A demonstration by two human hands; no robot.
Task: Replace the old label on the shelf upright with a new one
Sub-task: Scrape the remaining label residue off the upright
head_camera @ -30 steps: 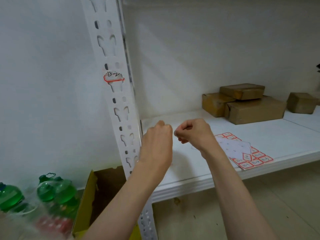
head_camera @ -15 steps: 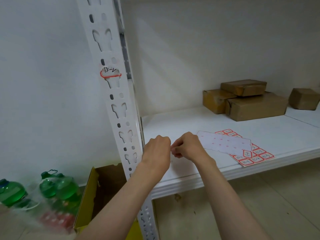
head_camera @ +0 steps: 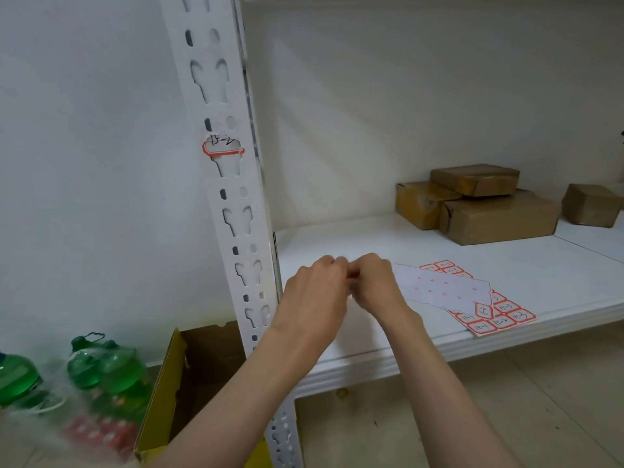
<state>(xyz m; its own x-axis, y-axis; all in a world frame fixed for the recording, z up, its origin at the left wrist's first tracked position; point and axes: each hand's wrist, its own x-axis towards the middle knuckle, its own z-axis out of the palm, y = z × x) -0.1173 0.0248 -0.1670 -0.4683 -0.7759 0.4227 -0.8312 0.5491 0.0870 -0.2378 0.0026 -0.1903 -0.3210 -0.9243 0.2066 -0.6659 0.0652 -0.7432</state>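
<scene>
White upright [head_camera: 233, 204] | label [head_camera: 223, 147] above hands | fingertips meet

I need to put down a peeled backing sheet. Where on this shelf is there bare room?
The shelf is bare between the upright and the boxes, behind the hands, and in front of the boxes. It is crowded around the label sheets near the front edge.

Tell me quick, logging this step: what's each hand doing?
Left hand: fingers curled, contents cannot be told.
Right hand: fingers curled, contents cannot be told.
</scene>
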